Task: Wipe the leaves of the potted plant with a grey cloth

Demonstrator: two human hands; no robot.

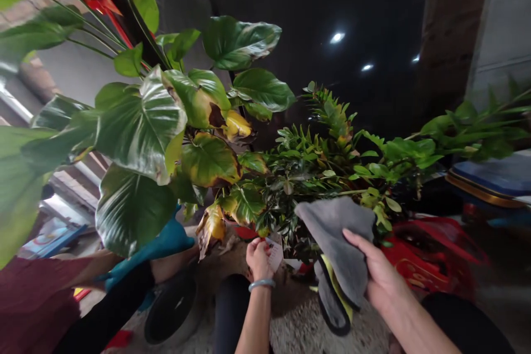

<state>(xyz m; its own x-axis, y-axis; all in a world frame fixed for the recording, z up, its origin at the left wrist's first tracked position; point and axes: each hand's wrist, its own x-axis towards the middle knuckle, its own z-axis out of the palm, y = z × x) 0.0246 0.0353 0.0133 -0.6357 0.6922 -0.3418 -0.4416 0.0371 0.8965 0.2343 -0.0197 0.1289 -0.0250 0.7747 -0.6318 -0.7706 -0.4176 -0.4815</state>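
My left hand (259, 260), with a pale bracelet on its wrist, reaches low among the plants. Its fingers are pinched together just below a small yellow-green leaf (263, 230). A white printed card (275, 255) shows right beside the fingers; whether they grip the card or the leaf is unclear. My right hand (379, 268) is closed on a grey cloth (338, 232), thumb on top. The cloth hangs in folds, with a yellow side and dark edging showing lower down. Behind it stands a bushy green plant (298, 177).
A large-leaved plant (136, 121) with browned, yellowing leaves fills the left. Another person's sleeve (37, 298) and a black bucket (172, 307) are at lower left. On the right lie a red bag (431, 254) and a blue-lidded container (493, 174). A dark glossy panel (323, 0) stands behind.
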